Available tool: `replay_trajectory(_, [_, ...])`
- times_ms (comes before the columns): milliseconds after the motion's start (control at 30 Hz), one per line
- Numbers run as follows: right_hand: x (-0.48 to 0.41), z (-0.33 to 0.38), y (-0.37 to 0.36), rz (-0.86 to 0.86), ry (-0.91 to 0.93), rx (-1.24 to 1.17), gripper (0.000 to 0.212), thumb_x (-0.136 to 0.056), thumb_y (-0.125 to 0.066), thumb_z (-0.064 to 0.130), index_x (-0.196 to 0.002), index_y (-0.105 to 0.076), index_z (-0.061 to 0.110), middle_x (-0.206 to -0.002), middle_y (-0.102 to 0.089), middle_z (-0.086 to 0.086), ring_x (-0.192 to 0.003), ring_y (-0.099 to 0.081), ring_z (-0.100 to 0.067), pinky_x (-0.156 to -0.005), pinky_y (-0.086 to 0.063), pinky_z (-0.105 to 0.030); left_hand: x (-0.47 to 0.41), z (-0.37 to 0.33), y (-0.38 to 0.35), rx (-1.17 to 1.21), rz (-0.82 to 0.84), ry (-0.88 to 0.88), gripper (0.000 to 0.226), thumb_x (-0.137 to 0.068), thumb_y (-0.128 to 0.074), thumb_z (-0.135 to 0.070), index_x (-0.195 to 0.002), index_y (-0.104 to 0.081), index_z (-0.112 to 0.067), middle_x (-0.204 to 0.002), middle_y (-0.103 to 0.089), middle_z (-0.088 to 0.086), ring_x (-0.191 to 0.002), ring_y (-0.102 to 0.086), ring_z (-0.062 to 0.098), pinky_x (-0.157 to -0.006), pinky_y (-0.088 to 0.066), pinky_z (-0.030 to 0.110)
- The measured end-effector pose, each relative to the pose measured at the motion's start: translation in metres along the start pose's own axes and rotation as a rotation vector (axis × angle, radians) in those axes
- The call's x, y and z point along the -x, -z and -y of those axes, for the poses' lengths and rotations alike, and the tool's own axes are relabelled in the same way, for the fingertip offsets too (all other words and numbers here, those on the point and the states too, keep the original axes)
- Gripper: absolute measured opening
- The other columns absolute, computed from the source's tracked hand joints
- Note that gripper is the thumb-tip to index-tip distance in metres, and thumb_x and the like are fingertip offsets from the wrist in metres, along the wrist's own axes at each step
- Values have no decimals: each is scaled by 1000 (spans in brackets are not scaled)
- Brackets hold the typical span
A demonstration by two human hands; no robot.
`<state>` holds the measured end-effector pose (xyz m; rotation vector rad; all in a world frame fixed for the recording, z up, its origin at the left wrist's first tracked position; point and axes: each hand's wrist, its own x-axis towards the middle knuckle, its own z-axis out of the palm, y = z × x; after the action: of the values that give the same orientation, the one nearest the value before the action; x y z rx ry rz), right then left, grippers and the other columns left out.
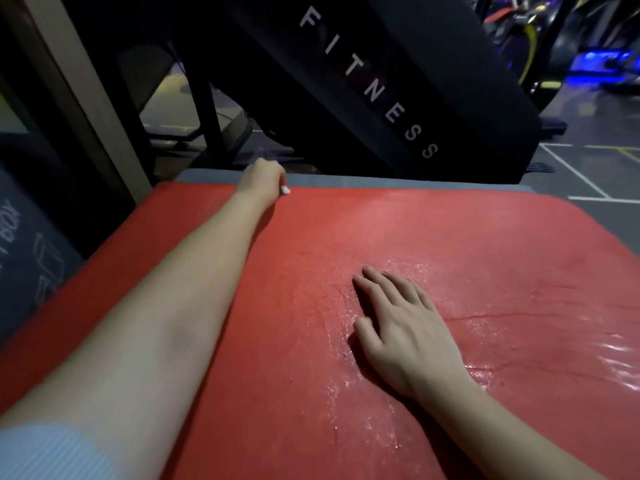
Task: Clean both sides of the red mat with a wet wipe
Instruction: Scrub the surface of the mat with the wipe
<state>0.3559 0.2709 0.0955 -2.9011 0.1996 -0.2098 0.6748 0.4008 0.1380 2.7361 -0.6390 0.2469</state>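
On red mat (467, 233), far edge, left hand (261, 180) gripping wipe (285, 190), right hand (405, 336) flat

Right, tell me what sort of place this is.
Most likely a gym: a dark panel lettered FITNESS stands behind the red mat, with exercise machines and marked floor lines beyond.

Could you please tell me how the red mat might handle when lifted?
Probably floppy: the mat shows creases near the right hand. Likely slippery, since its surface glistens wet. Its breadth suggests it needs both hands.
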Motion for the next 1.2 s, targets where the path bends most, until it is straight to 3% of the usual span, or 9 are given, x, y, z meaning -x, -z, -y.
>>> replay_trajectory(133, [0, 0, 0, -1, -6, -22, 65, -90, -25, 49, -154, -24, 37, -163, -15, 20, -149, -7, -4, -125, -5, -34, -9, -1, -15, 49, -59, 53, 16, -95, -68, -17, -106, -78, -11, -109, -71, 21, -105, -65, 41, -86, -50, 36])
replay_trajectory(233, [0, 0, 0, 4, -6, -27, 65, -90, -25, 49, -154, -24, 37, -163, -15, 20, -149, -5, -4, -125, -3, -35, -13, -1, -13, 99, -3, 96, 17, -87, -81, -27, -101, -80, -19, -105, -73, 18, -102, -67, 39, -85, -53, 37])
replay_trajectory(300, [0, 0, 0, 8, -3, -25, 66, -90, -25, 49, -154, -23, 36, -163, -14, 19, -149, -5, -4, -125, -2, -36, -15, -5, -13, 92, 72, 48, 21, -80, -86, -34, -96, -81, -22, -101, -74, 12, -98, -69, 34, -82, -54, 34])
replay_trajectory(400, [-1, -1, -1, -1, 2, -22, 66, -89, -25, 48, -154, -24, 36, -163, -16, 18, -149, -7, -5, -125, -4, -38, -16, -18, -19, 59, 74, -18, 14, -84, -83, -24, -97, -81, -18, -100, -73, 14, -98, -68, 35, -76, -47, 30])
replay_trajectory(667, [-2, 0, -1, -5, 0, -33, 64, -91, -29, 48, -153, -29, 33, -163, -21, 16, -149, -11, -8, -125, -2, -41, -13, -26, -24, 11, 0, -42, 17, -94, -71, -24, -105, -78, -14, -108, -71, 21, -104, -66, 42, -89, -53, 39])
replay_trajectory(800, [-1, -1, 0, -11, 0, -29, 65, -91, -29, 49, -153, -29, 33, -163, -21, 15, -149, -12, -9, -125, -1, -42, 19, -21, -4, -10, 102, -177, 15, -90, -76, -28, -101, -79, -18, -105, -75, 10, -104, -67, 33, -83, -48, 32])
replay_trajectory(967, [-1, 0, -1, -38, 2, -41, 64, -91, -32, 48, -152, -31, 30, -162, -24, 12, -148, -15, -11, -125, -3, -43, 67, -9, 7, -33, 148, -289, 12, -87, -77, -25, -95, -79, -17, -101, -75, 4, -99, -66, 26, -87, -51, 36])
replay_trajectory(1200, [-2, 0, -2, -40, 4, -20, 63, -91, -33, 48, -151, -34, 29, -162, -26, 9, -149, -17, -13, -125, -4, -44, 57, -26, -5, 37, 47, -175, 9, -89, -74, -15, -95, -80, -18, -101, -76, 4, -100, -68, 26, -85, -52, 33])
